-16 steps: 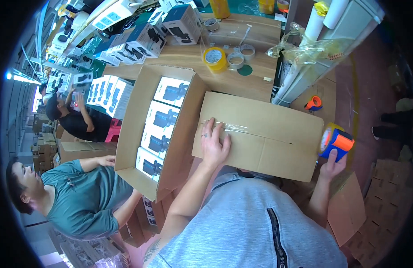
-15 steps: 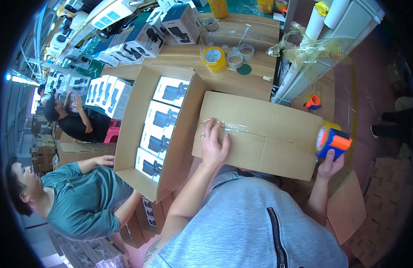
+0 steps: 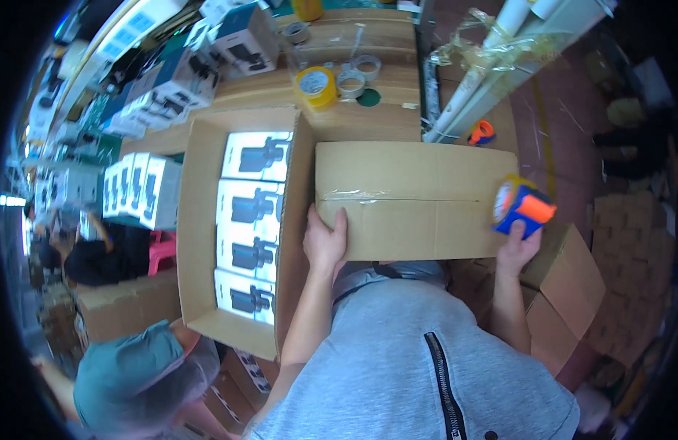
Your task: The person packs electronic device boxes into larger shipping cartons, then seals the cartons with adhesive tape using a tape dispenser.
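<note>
A cardboard box (image 3: pixel 412 176) lies in front of me with its top flaps folded shut. Clear tape covers the left part of the middle seam. My left hand (image 3: pixel 325 238) grips the box's near left corner, its thumb on top and its fingers partly hidden at the side. In my right hand (image 3: pixel 518 249) is a blue and orange tape dispenser (image 3: pixel 528 211) with a yellow roll, held at the box's right end. Left of the box stands an open carton (image 3: pixel 199 293) with a row of white product boxes (image 3: pixel 252 209) picturing a dark device.
Tape rolls (image 3: pixel 317 86) sit on the wooden table (image 3: pixel 386 125) behind. Another orange-and-blue dispenser (image 3: pixel 482 133) lies far right, beside wrapped white tubes (image 3: pixel 471 88). An open carton (image 3: pixel 566 293) stands at right. A co-worker in green (image 3: pixel 133 374) bends at lower left.
My left hand has moved from the taped seam to the box's left corner. The box now lies straighter. The co-worker in green has bent down; the view has shifted.
</note>
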